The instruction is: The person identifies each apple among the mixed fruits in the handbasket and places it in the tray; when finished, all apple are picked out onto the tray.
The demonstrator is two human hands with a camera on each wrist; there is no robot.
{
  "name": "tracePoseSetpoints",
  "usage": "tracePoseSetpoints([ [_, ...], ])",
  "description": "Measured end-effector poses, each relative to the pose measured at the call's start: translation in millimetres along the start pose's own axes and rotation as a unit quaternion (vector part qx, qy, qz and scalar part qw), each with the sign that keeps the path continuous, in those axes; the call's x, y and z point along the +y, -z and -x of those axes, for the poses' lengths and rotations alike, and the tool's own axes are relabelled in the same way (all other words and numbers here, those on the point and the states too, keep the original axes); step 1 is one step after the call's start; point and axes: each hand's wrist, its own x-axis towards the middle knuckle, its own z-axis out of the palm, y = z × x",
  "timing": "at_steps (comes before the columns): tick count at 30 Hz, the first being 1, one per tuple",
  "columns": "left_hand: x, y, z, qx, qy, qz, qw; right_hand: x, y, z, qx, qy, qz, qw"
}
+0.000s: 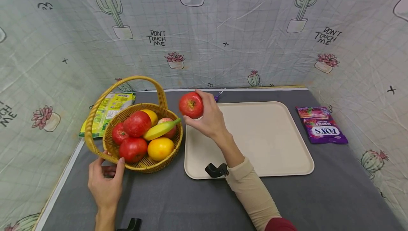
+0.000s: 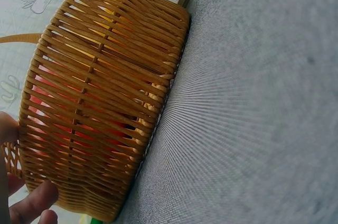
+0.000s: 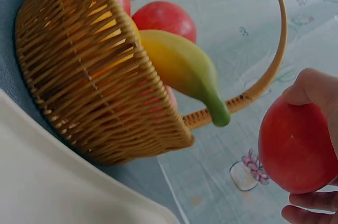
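Note:
My right hand (image 1: 208, 117) holds a red apple (image 1: 191, 105) in the air, between the wicker basket (image 1: 146, 169) and the cream tray (image 1: 255, 139). In the right wrist view, thumb and fingers grip the apple (image 3: 297, 147) from its sides. With thumb and fingers, my left hand (image 1: 106, 181) grips the basket's near-left rim by the handle's foot. Inside the basket lie several red fruits (image 1: 137, 123), a banana (image 1: 162, 129) on top, a lemon (image 1: 160, 148) and another yellow fruit (image 1: 151, 116), partly hidden. The left wrist view shows the basket's woven side (image 2: 100, 92).
Behind the basket lies a yellow-green packet (image 1: 119, 105). A purple Fox's berries bag (image 1: 323, 126) is right of the tray. Something small and purple (image 1: 217, 98) shows behind the tray, mostly hidden by my right hand. A patterned curtain (image 1: 204, 46) surrounds the grey tabletop (image 1: 178, 202).

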Motion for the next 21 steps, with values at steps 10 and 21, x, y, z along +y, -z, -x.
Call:
tracePoseSetpoints([
  [10, -2.8, -1.4, 0.5, 0.006, -0.002, 0.002, 1.0, 18.7, -11.2, -0.8, -0.024, -0.053, 0.009, 0.9983],
  [21, -4.2, -1.6, -0.3, 0.006, -0.004, -0.002, 1.0, 33.7, -21.4, 0.5, -0.053, -0.106, 0.019, 0.9927],
])
